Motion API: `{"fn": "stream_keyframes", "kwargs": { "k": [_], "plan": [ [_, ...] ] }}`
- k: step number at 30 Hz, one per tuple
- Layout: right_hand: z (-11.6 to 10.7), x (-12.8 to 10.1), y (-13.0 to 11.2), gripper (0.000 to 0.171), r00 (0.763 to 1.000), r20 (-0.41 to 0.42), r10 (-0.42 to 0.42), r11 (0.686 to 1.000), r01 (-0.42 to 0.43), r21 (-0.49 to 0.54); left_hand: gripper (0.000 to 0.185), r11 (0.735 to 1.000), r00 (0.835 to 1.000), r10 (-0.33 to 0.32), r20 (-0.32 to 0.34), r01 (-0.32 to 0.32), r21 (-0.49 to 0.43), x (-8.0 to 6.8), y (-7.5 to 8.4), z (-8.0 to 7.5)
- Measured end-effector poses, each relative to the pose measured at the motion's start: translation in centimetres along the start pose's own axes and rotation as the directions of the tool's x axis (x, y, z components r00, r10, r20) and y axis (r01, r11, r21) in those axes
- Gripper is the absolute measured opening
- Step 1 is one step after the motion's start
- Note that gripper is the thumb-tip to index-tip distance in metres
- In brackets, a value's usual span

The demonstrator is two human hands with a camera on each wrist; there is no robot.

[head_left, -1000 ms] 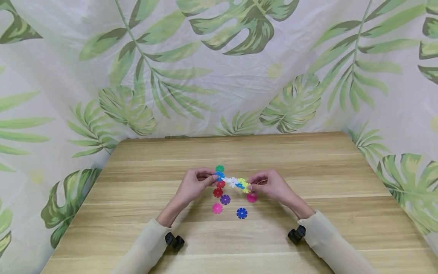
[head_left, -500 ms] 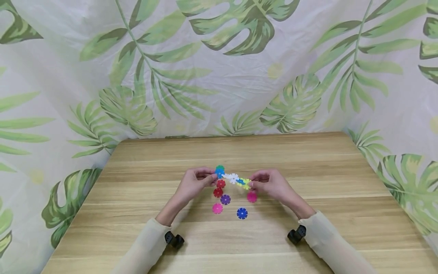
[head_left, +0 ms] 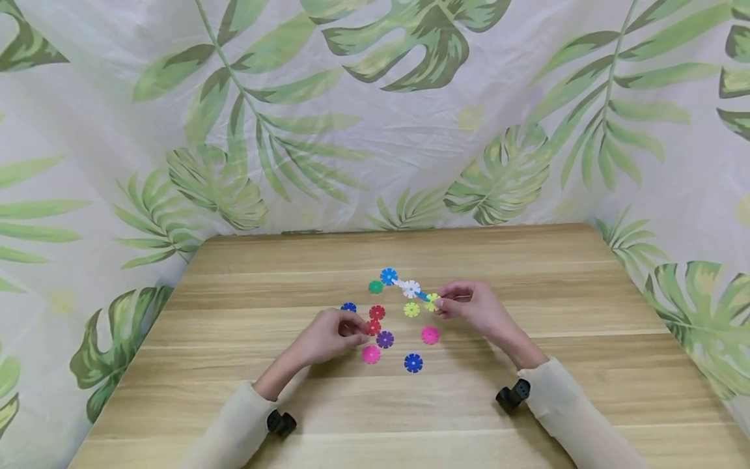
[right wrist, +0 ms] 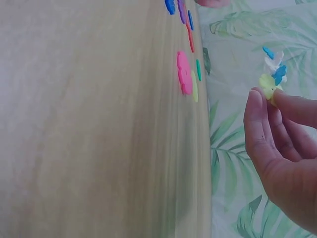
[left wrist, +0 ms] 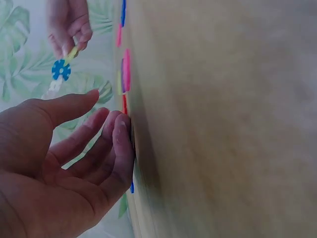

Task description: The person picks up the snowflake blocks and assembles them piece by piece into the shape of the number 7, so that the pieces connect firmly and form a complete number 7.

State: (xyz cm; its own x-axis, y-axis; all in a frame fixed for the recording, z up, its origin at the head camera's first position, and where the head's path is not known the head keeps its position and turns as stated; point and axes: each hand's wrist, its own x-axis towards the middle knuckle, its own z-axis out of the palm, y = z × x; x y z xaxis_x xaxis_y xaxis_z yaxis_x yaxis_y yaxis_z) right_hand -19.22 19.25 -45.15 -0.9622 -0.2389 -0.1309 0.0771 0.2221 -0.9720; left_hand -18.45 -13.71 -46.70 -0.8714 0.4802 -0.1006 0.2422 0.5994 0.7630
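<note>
My right hand (head_left: 473,309) pinches the yellow snowflake disc (right wrist: 268,85) at the near end of a linked chain held above the table. From it the chain runs through a blue disc (left wrist: 61,70) and white discs (head_left: 411,288) to a light blue disc (head_left: 388,277). My left hand (head_left: 331,335) is low over the table with its fingertips at a red disc (head_left: 374,327). Thumb and fingers stand apart in the left wrist view, with nothing gripped between them. Another red disc (head_left: 377,312) and a purple disc (head_left: 385,339) lie beside these fingertips.
Other loose discs lie on the wooden table (head_left: 527,404): green (head_left: 375,286), yellow-green (head_left: 412,309), two pinks (head_left: 430,335) and two dark blues (head_left: 413,363). One dark blue disc lies just behind the left hand. A leaf-patterned cloth (head_left: 410,130) surrounds the table's back and sides.
My left hand has let go of the light blue end of the chain and moved down toward the red discs. The right hand has lifted the chain slightly away, uncovering a yellow-green disc.
</note>
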Motion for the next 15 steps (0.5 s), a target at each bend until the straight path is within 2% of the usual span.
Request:
{"fn": "stream_keyframes", "kwargs": {
  "k": [10, 15],
  "plan": [
    [-0.77, 0.43, 0.05, 0.028, 1.000, -0.002, -0.025, 0.998, 0.025, 0.050, 0.013, 0.994, 0.993, 0.045, 0.113, -0.056, 0.092, -0.40, 0.59, 0.56],
    [-0.85, 0.34, -0.04, 0.027, 1.000, -0.009, -0.019, 0.998, 0.020, 0.059, 0.018, 0.988, 0.993, 0.044, 0.107, -0.060, 0.146, -0.34, 0.79, 0.96]
  ]
}}
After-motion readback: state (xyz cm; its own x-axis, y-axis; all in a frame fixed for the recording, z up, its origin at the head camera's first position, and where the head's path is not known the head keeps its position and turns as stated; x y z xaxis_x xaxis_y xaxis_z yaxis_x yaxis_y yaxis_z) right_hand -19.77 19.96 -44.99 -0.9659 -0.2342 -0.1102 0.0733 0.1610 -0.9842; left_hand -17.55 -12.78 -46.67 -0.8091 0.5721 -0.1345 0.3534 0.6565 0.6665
